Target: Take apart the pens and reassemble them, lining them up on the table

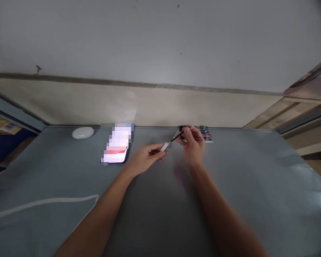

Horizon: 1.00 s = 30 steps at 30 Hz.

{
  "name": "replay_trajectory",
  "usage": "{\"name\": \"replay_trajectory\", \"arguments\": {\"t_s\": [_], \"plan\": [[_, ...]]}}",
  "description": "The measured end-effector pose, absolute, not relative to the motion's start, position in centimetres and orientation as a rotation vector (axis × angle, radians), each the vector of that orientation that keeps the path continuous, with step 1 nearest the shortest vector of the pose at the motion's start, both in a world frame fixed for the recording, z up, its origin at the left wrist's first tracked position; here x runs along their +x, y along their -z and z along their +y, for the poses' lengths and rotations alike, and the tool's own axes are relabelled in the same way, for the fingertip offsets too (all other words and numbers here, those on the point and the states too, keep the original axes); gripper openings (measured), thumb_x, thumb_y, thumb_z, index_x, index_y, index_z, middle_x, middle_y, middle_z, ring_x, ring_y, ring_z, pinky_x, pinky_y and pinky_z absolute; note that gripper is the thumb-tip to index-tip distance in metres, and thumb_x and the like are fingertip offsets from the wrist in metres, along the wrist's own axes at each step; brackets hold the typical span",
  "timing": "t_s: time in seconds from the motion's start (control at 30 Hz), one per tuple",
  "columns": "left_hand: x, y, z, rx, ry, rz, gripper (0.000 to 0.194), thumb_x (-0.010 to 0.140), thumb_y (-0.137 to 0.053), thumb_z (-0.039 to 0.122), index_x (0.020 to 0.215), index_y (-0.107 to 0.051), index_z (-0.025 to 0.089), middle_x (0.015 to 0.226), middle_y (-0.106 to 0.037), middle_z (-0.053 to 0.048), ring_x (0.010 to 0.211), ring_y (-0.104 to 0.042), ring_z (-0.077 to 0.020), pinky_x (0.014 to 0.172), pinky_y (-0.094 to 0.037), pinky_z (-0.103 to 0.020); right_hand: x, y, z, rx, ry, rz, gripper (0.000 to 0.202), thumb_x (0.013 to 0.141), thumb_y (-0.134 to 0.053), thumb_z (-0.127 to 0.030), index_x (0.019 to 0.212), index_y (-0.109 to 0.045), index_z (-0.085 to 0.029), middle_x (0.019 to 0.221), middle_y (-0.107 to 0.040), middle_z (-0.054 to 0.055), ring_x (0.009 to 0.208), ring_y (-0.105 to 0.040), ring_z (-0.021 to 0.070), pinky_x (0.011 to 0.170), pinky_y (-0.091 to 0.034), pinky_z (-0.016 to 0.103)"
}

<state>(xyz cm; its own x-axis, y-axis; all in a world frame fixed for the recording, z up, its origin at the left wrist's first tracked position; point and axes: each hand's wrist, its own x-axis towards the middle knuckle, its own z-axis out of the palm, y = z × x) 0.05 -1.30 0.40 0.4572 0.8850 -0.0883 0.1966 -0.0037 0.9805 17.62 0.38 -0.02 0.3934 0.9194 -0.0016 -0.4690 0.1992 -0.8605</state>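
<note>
Between the thumb and fingers of my left hand [151,156] is a small white block [164,146], whose exact kind I cannot make out. My right hand [194,144] pinches a thin black pen [177,136] near its upper end. The pen slants down to the left, and its yellowish lower end is at the block's upper end; whether they touch is too small to tell. Behind my right hand lies a row of several pens [206,135], mostly dark, one with red on it, partly hidden by the hand.
A lit phone [117,144], partly blurred out, lies left of my hands. A white rounded case [83,132] sits farther left at the back edge. A white cable [48,201] crosses the front left of the grey table [246,171]. A wall [155,107] stands behind.
</note>
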Motion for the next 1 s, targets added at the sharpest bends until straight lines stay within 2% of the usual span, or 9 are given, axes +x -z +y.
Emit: {"name": "replay_trajectory", "arguments": {"t_s": [0.13,0.3,0.4,0.63,0.87,1.0], "plan": [[0.0,0.3,-1.0,1.496,-0.737,1.004,0.032,0.085,-0.06,0.037,0.11,-0.069,0.02,0.096,-0.069,-0.005,0.075,-0.059,-0.0138,0.072,-0.05,-0.028,17.1,0.3,0.0,-0.902,-1.102,-0.718,0.017,0.066,-0.077,-0.033,0.079,-0.067,-0.025,0.082,-0.069,-0.003,0.07,-0.067,0.0121,0.067,-0.059,0.031],[0.1,0.7,-0.9,1.531,-0.769,1.083,0.027,0.085,-0.061,0.038,0.102,-0.072,0.02,0.083,-0.07,-0.003,0.076,-0.062,-0.0154,0.078,-0.049,-0.03,16.7,0.3,-0.4,-0.898,-1.159,-0.766,0.018,0.063,-0.079,-0.03,0.076,-0.07,-0.022,0.078,-0.07,-0.002,0.071,-0.068,0.0124,0.067,-0.06,0.03],[0.4,0.3,-1.1,1.539,-0.782,1.102,0.026,0.085,-0.061,0.037,0.1,-0.072,0.019,0.079,-0.07,-0.003,0.073,-0.063,-0.0154,0.075,-0.049,-0.029,16.7,0.3,-0.4,-0.885,-1.16,-0.743,0.018,0.063,-0.08,-0.029,0.075,-0.069,-0.022,0.079,-0.07,-0.002,0.069,-0.067,0.0109,0.066,-0.059,0.028],[1.3,-0.1,-1.6,1.558,-0.877,1.163,0.031,0.085,-0.06,0.034,0.111,-0.07,0.02,0.073,-0.069,-0.001,0.066,-0.063,-0.0144,0.069,-0.051,-0.027,17.0,0.7,-0.1,-0.899,-1.166,-0.675,0.021,0.06,-0.081,-0.027,0.072,-0.065,-0.021,0.079,-0.069,-0.002,0.071,-0.066,0.0115,0.067,-0.06,0.03],[1.4,0.3,-1.5,1.591,-0.862,1.207,0.03,0.087,-0.057,0.035,0.111,-0.07,0.021,0.076,-0.07,-0.002,0.069,-0.064,-0.0154,0.07,-0.051,-0.028,16.8,0.5,0.1,-0.962,-1.158,-0.716,0.025,0.061,-0.081,-0.032,0.072,-0.062,-0.022,0.079,-0.067,-0.003,0.071,-0.065,0.0112,0.068,-0.06,0.031],[1.3,0.1,-1.4,1.585,-0.861,1.195,0.028,0.087,-0.057,0.036,0.107,-0.07,0.021,0.073,-0.068,-0.001,0.069,-0.064,-0.0161,0.07,-0.05,-0.029,17.5,-0.1,0.4,-1.044,-1.197,-0.854,0.026,0.061,-0.08,-0.037,0.076,-0.066,-0.022,0.082,-0.07,-0.001,0.076,-0.066,0.0133,0.074,-0.06,0.033]]}}
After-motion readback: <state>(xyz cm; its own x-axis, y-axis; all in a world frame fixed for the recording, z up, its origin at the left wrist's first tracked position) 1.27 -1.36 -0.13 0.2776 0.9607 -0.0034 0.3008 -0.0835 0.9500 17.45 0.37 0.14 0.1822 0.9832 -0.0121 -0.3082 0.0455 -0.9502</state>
